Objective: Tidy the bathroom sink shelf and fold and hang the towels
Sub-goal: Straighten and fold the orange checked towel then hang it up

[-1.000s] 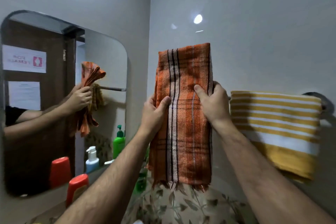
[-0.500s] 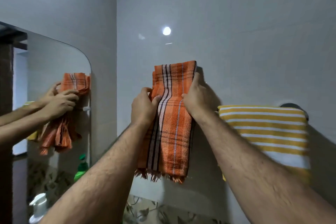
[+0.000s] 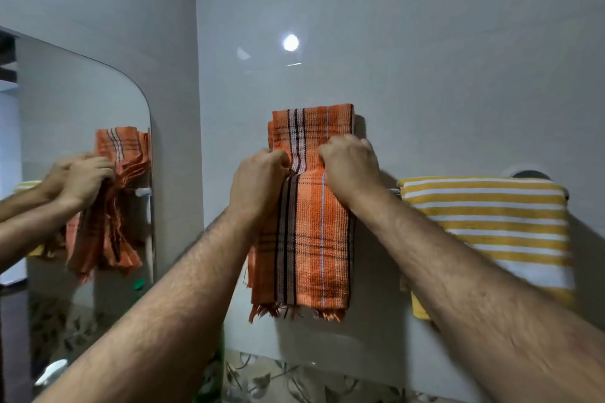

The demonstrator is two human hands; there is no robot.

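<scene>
Orange towel (image 3: 311, 239) lengthwise vertical, fringe down.

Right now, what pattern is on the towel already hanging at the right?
Yellow and white stripes on the hanging towel, head view.

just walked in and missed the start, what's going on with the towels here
A person grips a folded orange plaid towel with both hands, the left hand and right hand bunching it at rail height against the wall. Its top stands above the hands; the fringed end hangs below. A yellow striped towel already hangs on the rail to the right.
</scene>
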